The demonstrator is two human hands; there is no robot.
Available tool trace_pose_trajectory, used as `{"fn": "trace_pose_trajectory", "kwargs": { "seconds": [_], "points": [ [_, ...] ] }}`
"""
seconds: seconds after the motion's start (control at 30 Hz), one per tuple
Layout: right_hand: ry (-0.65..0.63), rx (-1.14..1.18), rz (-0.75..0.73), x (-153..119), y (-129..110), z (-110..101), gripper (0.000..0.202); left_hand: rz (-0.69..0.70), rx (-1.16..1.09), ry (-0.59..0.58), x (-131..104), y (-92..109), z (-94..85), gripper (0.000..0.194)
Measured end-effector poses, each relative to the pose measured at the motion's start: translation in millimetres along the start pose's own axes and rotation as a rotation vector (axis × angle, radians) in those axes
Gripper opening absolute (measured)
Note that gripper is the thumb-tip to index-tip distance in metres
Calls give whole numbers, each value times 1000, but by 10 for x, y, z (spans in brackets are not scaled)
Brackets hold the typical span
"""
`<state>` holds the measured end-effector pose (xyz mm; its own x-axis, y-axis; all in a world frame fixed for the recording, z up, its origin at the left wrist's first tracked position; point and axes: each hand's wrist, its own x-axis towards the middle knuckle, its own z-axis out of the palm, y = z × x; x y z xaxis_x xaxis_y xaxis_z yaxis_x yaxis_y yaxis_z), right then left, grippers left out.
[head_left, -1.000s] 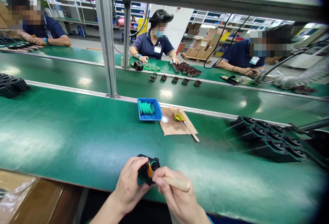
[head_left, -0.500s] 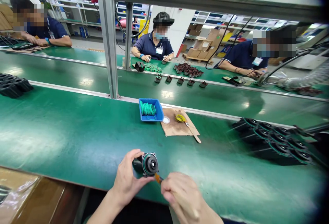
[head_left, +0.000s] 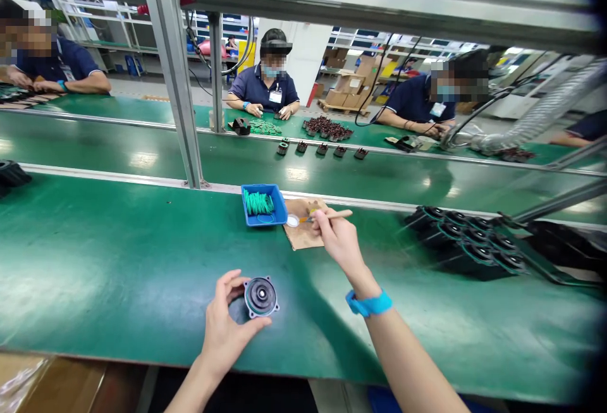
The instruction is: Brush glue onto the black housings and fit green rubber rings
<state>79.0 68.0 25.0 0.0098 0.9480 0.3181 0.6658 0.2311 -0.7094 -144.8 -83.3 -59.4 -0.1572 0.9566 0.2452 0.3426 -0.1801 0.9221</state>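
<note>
My left hand [head_left: 230, 318] curves round the side of a round black part [head_left: 261, 297] with a square, eared flange, its ringed face turned up towards me on the green table [head_left: 142, 261]. My right hand [head_left: 337, 236], a blue band at its wrist, pinches a wooden-handled brush [head_left: 339, 214]. The brush's orange tip is over the brown cardboard [head_left: 303, 238], beside a white round disc [head_left: 293, 221]. Partly hidden behind the right hand is a yellow ring-like item [head_left: 313, 208].
A blue bin [head_left: 266, 217] of green rings touches the cardboard's left side. Several black housings [head_left: 469, 242] stand at the right, others [head_left: 13, 174] at far left. A metal post [head_left: 173, 78] rises behind. Three people sit across the line.
My right hand has moved forward with the brush, from beside the black part to over the cardboard. The black part now faces more upward in my left hand. The view has shifted right.
</note>
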Motion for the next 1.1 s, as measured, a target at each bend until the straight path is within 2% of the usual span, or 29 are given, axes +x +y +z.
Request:
{"fn": "trace_pose_trajectory", "kwargs": {
  "seconds": [0.07,0.17,0.23,0.4,0.57,0.93,1.1],
  "points": [
    [-26,-39,47,234,126,118,52,-13,-21,-11,6,-32,22,81],
    [-40,-111,97,412,269,228,49,-13,-29,-21,1,-26,37,80],
    [-15,-167,122,470,344,205,49,-12,-23,-9,-6,-4,37,77],
    [82,-298,188,578,532,-11,53,41,53,-19,-11,6,24,70],
    [39,-346,224,625,663,-33,53,89,112,-21,-3,-6,22,68],
    [-20,-357,221,588,694,-17,39,91,123,16,-3,59,31,67],
    [45,-282,205,573,684,-40,42,90,133,9,-2,45,26,68]
  ]
}}
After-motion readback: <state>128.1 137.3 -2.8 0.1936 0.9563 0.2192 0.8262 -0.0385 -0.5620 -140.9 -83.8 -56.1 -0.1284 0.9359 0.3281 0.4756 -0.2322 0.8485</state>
